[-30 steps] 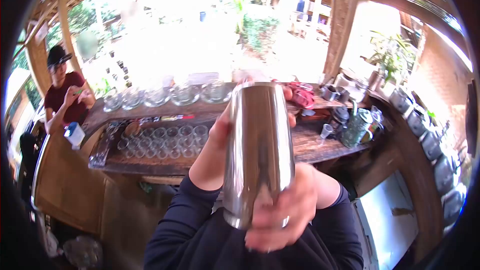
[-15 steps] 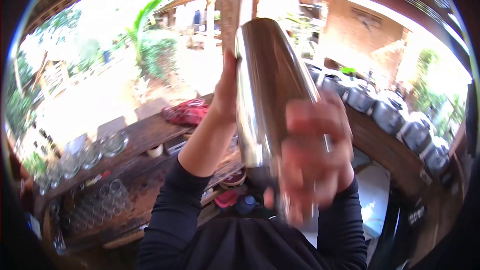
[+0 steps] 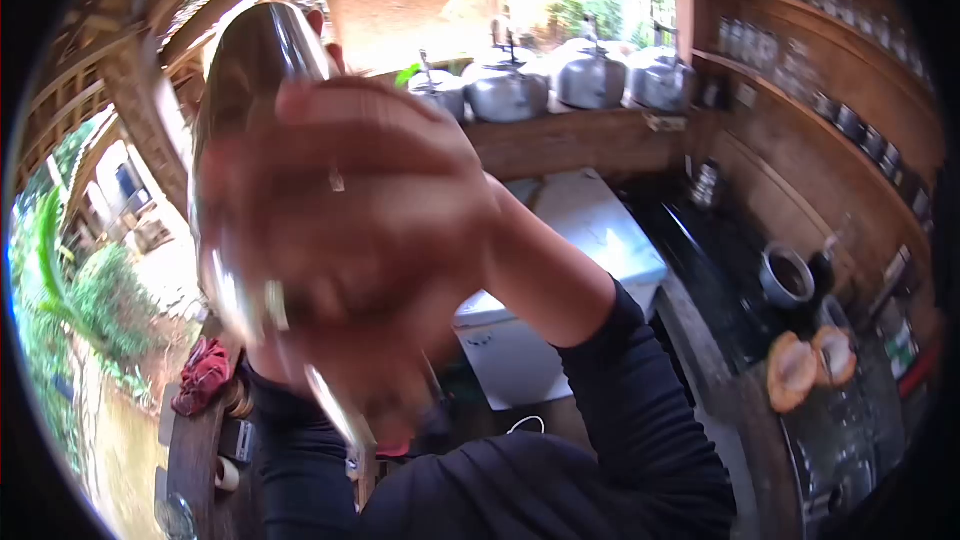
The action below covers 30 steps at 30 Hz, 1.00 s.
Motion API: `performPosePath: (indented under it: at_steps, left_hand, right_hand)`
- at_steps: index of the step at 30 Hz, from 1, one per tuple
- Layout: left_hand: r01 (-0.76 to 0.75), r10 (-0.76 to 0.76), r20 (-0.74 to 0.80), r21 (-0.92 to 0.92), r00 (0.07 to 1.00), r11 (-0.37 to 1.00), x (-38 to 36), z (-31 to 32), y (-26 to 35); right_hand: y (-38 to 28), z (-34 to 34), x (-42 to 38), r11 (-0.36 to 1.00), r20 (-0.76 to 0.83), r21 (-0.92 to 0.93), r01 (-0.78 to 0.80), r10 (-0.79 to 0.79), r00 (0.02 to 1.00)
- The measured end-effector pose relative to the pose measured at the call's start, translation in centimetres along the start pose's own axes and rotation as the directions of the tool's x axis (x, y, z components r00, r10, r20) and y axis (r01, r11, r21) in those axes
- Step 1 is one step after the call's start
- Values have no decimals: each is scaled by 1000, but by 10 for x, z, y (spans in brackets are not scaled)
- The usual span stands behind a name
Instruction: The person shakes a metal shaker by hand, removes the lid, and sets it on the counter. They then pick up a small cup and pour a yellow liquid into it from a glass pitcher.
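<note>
A tall steel cocktail shaker (image 3: 250, 70) is raised close to the camera at the left, tilted and blurred by motion. My right hand (image 3: 350, 210), also blurred, wraps around its lower half with the fingers closed on the metal. My left hand is almost wholly hidden behind the shaker; only a fingertip (image 3: 322, 32) shows by its upper end, pressed against it. Both forearms wear dark long sleeves (image 3: 620, 390).
Several metal kettles (image 3: 590, 75) stand on a wooden ledge at the back. Below them is a white chest freezer (image 3: 585, 240). At the right are wall shelves with jars (image 3: 850, 60), a dark pot (image 3: 785, 275) and two coconut halves (image 3: 810, 365). A red cloth (image 3: 205, 370) lies on the counter at lower left.
The shaker has swung up and to the left with both hands on it. My view has turned right, from the bar counter and glasses to the kettle shelf and freezer.
</note>
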State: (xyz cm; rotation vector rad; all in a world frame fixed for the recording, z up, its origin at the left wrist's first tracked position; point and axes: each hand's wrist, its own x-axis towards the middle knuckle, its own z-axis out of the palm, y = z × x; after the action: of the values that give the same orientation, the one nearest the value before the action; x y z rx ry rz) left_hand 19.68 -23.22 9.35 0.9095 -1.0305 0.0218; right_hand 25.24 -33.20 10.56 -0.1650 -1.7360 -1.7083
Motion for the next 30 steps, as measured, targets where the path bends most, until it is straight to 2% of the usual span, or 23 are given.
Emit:
performPosePath:
  at_steps: [1,2,3,4,5,6,8,9,10,11,13,15,17,18,19,21,22,23,24,25,28,29,30]
  left_hand:
    - [12,-13,-55,-7,998,1000,14,-15,-2]
    - [35,-35,-143,-1,989,999,28,-33,-6]
    - [79,-75,-270,2,960,997,41,-48,-14]
    - [141,-137,-433,-23,891,990,51,-59,-21]
    - [177,-191,-524,-77,830,981,53,-58,-23]
    - [181,-216,-515,-119,830,976,50,-44,-24]
    - [145,-180,-251,-152,951,978,36,1,-19]
    - [136,-150,-62,-184,987,973,22,35,-17]
    - [139,-126,76,-197,989,970,7,68,-17]
    - [127,-86,189,-220,978,967,-5,96,-16]
    - [105,-53,235,-216,971,971,-2,108,-18]
    - [92,-65,148,-187,987,978,25,80,-29]
    - [-36,38,50,-44,998,998,53,34,-57]
    - [218,-295,-371,-234,881,947,46,48,-55]
    - [150,-205,-146,-321,968,935,12,69,-48]
    - [145,-207,-151,-345,967,927,-3,89,-40]
    - [120,-156,-82,-335,984,934,-7,101,-31]
    - [85,-86,10,-316,996,945,-14,113,-20]
    - [47,-24,81,-301,996,953,-14,118,-11]
    - [18,20,126,-290,992,957,-17,124,-3]
    - [102,-51,159,-329,986,939,-15,106,2]
    - [164,-128,121,-367,984,916,-10,89,-5]
    - [100,-143,-130,-291,981,951,-2,65,-19]
  right_hand:
    - [12,-7,-11,996,3,-77,-37,37,999]
    - [12,-26,-12,968,151,-82,-238,248,957]
    - [11,-28,-11,924,48,-148,-353,364,930]
    - [12,-28,-22,755,-38,-188,-628,633,773]
    - [6,-31,-12,503,-64,-17,-864,862,503]
    - [2,-35,6,550,-108,-15,-835,829,548]
    - [-13,-43,40,598,-147,-18,-801,791,594]
    - [-26,-46,57,802,-80,-131,-582,577,813]
    - [-40,-49,71,929,15,-216,-302,312,950]
    - [-49,-52,82,965,126,-264,12,22,992]
    - [-53,-61,98,973,148,-230,19,16,989]
    - [-57,-68,107,981,191,-192,16,21,981]
    - [-43,-76,96,921,43,-289,-261,284,958]
    - [-74,-64,110,415,-90,-211,-885,893,440]
    - [-69,-63,105,376,-129,-200,-905,905,404]
    - [-84,-56,123,669,-34,-367,-646,685,728]
    - [-95,-58,139,789,154,-494,-364,492,857]
    - [-111,-55,153,872,277,-415,-259,392,877]
    - [-119,-69,175,943,595,-331,44,172,785]
    - [-117,-65,172,945,597,-325,39,173,784]
    - [-110,-52,147,933,320,-332,-142,253,913]
    - [-106,-47,136,923,218,-327,-205,284,934]
    - [-85,-41,118,888,108,-370,-272,332,937]
